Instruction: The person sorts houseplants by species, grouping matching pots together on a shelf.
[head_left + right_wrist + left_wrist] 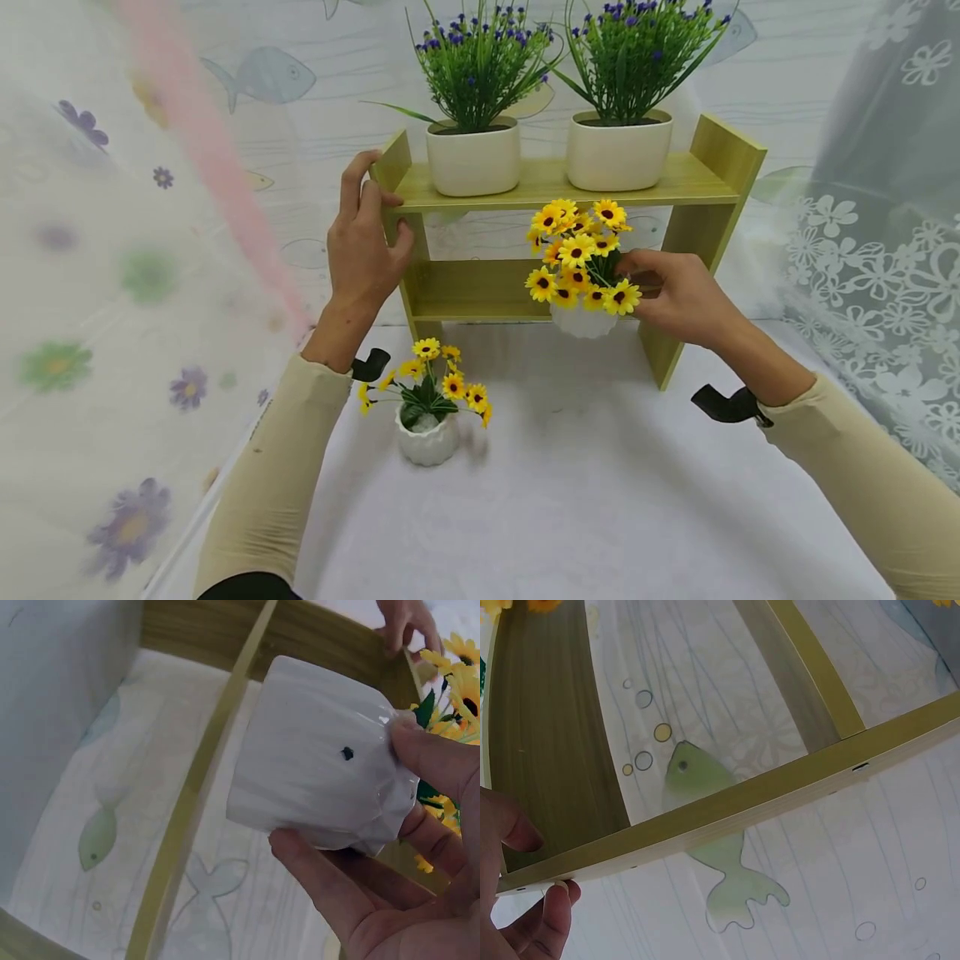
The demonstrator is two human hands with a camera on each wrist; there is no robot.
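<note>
My right hand (pixel 678 293) holds a small white flowerpot (pixel 583 322) with yellow artificial sunflowers (pixel 577 250), raised in front of the lower board of a wooden shelf (pixel 480 304). In the right wrist view, thumb and fingers pinch the ribbed white pot (pixel 315 757) near its rim. My left hand (pixel 367 250) grips the shelf's left side panel (pixel 705 817), thumb on the inner face and fingers outside. A second pot of yellow sunflowers (pixel 427 446) stands upright on the white tabletop below my left wrist.
Two cream pots, one left (pixel 474 162) and one right (pixel 619 154), hold purple-flowered plants on the shelf's top board. Patterned curtains (pixel 150 333) hang at the left, behind and right. White cloth (pixel 570 500) covers the table before the shelf.
</note>
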